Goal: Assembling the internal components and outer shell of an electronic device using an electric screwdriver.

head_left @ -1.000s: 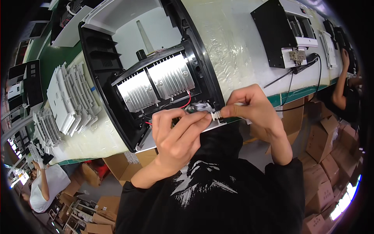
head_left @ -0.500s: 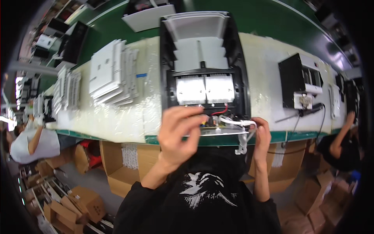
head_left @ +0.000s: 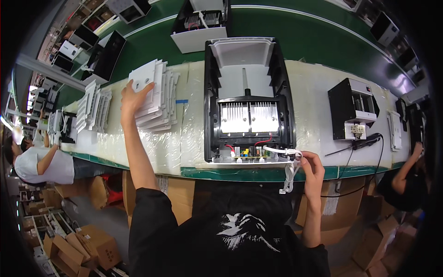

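A black and white housing (head_left: pixel 211 92) lies open in front of me, with two silver finned heatsinks (head_left: pixel 249 117) and a small circuit board (head_left: pixel 251 152) inside. My left hand (head_left: pixel 133 99) reaches to the stack at the left and grips the top white panel (head_left: pixel 147 74), the thumb on its face and the fingers at its left edge. At the housing's near right corner, my right hand (head_left: pixel 312 173) is closed on the white power cord (head_left: pixel 277 150), near its ribbed sleeve. The cord's bundled length (head_left: pixel 289 179) hangs over the table edge.
Another stack of white panels (head_left: pixel 92 108) stands farther left. A black and white device (head_left: pixel 344 108) with dark cables is at the right. Beyond the table, another housing (head_left: pixel 200 39) sits on the green surface. Cardboard boxes (head_left: pixel 334 207) stand below. People work at both sides.
My left hand has left the circuit board and moved left to the panel stack. My right hand stays at the cord. The view has shifted, showing more of the far green surface.
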A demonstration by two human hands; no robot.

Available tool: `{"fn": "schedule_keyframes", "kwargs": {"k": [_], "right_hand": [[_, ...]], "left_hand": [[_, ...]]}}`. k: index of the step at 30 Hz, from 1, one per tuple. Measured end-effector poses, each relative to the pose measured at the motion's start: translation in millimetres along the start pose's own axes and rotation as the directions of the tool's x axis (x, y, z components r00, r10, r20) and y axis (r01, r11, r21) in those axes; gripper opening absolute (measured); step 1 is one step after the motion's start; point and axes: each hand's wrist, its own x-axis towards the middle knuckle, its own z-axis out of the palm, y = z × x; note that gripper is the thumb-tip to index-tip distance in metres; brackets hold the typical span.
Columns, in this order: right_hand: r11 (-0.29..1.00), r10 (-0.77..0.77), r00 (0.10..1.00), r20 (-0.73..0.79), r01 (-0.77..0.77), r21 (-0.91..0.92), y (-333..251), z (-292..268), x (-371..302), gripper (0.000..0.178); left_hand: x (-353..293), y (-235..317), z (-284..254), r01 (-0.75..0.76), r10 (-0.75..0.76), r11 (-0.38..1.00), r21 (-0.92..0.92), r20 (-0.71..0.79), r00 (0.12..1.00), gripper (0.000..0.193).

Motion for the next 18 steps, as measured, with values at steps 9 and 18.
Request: {"fn": "schedule_keyframes", "kwargs": {"k": [9,18], "right_hand": [[0.996,-0.075,0.995,-0.068,0.071,-0.056,-23.6,-3.3,17.2,0.019],[0.918,-0.372,0.921,0.116,0.384,-0.101,-70.9,33.0,46.2,0.025]], "left_hand": [[9.3,-17.8,-5.8,-0.065,0.063,0.998,-0.022,-0.086,0.994,0.093],[-47.5,29.7,-72.9,-0.227,0.116,0.507,-0.831,-0.196,0.974,0.047]]}}
